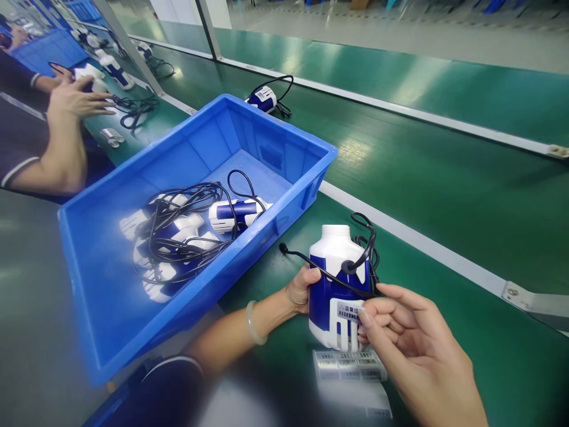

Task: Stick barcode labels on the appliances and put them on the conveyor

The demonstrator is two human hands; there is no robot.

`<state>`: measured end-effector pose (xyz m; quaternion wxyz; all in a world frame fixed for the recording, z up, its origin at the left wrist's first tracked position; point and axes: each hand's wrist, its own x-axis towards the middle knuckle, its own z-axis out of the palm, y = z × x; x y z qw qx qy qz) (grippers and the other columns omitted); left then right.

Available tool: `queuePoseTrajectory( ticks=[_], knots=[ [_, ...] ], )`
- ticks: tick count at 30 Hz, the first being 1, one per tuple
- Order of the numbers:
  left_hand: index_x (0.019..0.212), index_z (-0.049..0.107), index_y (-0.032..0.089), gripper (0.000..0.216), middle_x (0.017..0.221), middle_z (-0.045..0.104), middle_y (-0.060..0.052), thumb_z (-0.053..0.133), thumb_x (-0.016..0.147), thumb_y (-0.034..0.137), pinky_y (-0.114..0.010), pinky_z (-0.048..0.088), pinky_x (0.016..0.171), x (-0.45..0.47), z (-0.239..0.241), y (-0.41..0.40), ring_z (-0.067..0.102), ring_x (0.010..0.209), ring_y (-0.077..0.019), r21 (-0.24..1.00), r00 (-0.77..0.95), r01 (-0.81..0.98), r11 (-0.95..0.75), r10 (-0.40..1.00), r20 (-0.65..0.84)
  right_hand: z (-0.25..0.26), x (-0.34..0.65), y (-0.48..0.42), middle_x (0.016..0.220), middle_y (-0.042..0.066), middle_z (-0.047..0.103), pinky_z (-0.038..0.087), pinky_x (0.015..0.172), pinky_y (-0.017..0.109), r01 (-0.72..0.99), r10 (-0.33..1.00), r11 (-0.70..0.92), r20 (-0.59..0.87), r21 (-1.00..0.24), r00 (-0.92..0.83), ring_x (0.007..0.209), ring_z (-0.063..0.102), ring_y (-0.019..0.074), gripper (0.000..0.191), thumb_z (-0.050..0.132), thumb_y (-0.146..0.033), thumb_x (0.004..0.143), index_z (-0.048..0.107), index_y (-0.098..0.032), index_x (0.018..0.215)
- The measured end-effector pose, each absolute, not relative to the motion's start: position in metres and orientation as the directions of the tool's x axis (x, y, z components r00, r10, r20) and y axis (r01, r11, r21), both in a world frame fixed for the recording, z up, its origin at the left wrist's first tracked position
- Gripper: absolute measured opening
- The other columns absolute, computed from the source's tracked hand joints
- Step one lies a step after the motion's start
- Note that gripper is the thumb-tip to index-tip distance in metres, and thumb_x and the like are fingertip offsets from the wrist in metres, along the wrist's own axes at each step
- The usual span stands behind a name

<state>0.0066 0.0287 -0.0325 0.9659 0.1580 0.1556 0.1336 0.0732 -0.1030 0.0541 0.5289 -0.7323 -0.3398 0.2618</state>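
A blue-and-white bottle-shaped device (pixel 320 296) stands upright in front of me, with a threaded neck on top, slots low on its side and a black cord (pixel 367 249) coming out near its shoulder. My left hand (pixel 303 287) grips its left side, thumb forward; the other fingers are hidden behind it. The thumb and fingertips of my right hand (pixel 413 338) pinch the right end of a small silver printed label (pixel 349 311), which lies against the white part above the slots. Below the device are sheets of printed labels (pixel 340 365) on the green work surface.
To the left stands a blue plastic bin (pixel 262 237) holding several similar devices (pixel 237 213) with tangled black cords. Another device (pixel 265 99) lies on the green belt (pixel 427 148) beyond. A metal rail (pixel 413 243) borders the belt. A co-worker's hands (pixel 77 95) handle a device at upper left.
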Motion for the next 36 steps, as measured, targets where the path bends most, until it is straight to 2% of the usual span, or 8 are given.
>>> queuePoseTrajectory(
  ticks=[9,20,26,29,32,34,36],
  knots=[
    [0.102,0.062,0.012,0.075,0.099,0.071,-0.013,0.081,0.041,0.051,-0.049,0.041,0.098,0.006,-0.028,0.031,0.058,0.111,-0.0382,0.338,0.932,-0.177,0.924,0.267,-0.244,0.054,0.073,-0.103,0.085,0.002,0.061,0.055,0.057,0.016,0.204,0.782,-0.209,-0.039,-0.956,0.622,0.065,0.061,0.0119,0.032,0.06,-0.033,0.089,0.047,-0.025,0.117],
    [0.099,0.063,0.012,0.076,0.09,0.072,-0.013,0.082,0.038,0.052,-0.054,0.041,0.096,0.007,-0.028,0.03,0.061,0.104,-0.0398,0.384,0.912,-0.198,0.902,0.313,-0.265,0.052,0.071,-0.107,0.09,0.003,0.061,0.054,0.061,0.016,0.354,0.788,-0.228,0.041,-0.907,0.614,0.073,0.062,0.0124,0.035,0.057,-0.033,0.091,0.045,-0.025,0.122],
    [0.099,0.063,0.011,0.075,0.093,0.072,-0.015,0.082,0.039,0.052,-0.053,0.043,0.094,0.006,-0.031,0.029,0.062,0.102,-0.0398,0.405,0.913,-0.191,0.894,0.313,-0.261,0.051,0.068,-0.109,0.088,0.003,0.059,0.053,0.059,0.019,0.543,0.794,-0.267,0.138,-0.796,0.592,0.068,0.06,0.012,0.041,0.054,-0.036,0.092,0.041,-0.024,0.129],
    [0.1,0.064,0.009,0.077,0.095,0.071,-0.017,0.082,0.039,0.052,-0.052,0.043,0.094,0.006,-0.031,0.028,0.06,0.106,-0.0414,0.408,0.923,-0.165,0.898,0.286,-0.258,0.053,0.066,-0.107,0.086,0.003,0.057,0.05,0.055,0.022,0.663,0.796,-0.337,0.173,-0.669,0.579,0.063,0.057,0.0131,0.049,0.054,-0.042,0.092,0.037,-0.022,0.134],
    [0.101,0.064,0.009,0.077,0.096,0.071,-0.016,0.081,0.04,0.053,-0.051,0.043,0.096,0.005,-0.031,0.028,0.058,0.109,-0.0405,0.409,0.931,-0.146,0.901,0.265,-0.252,0.054,0.071,-0.106,0.081,0.002,0.054,0.043,0.047,0.023,0.724,0.813,-0.417,0.131,-0.549,0.567,0.057,0.052,0.0138,0.061,0.051,-0.052,0.091,0.029,-0.021,0.139],
    [0.099,0.064,0.01,0.074,0.094,0.072,-0.014,0.081,0.041,0.052,-0.05,0.043,0.096,0.005,-0.032,0.028,0.059,0.108,-0.0389,0.407,0.931,-0.145,0.902,0.264,-0.252,0.052,0.079,-0.107,0.075,0.0,0.051,0.038,0.042,0.022,0.729,0.821,-0.429,0.107,-0.534,0.561,0.052,0.048,0.013,0.071,0.051,-0.06,0.087,0.027,-0.02,0.14],
    [0.097,0.064,0.011,0.071,0.093,0.072,-0.013,0.081,0.042,0.052,-0.05,0.043,0.096,0.004,-0.032,0.028,0.061,0.106,-0.0379,0.398,0.936,-0.144,0.906,0.255,-0.241,0.047,0.094,-0.11,0.068,-0.003,0.048,0.035,0.041,0.022,0.7,0.839,-0.418,0.05,-0.579,0.542,0.047,0.044,0.0117,0.072,0.053,-0.066,0.084,0.033,-0.021,0.137]
  ],
)
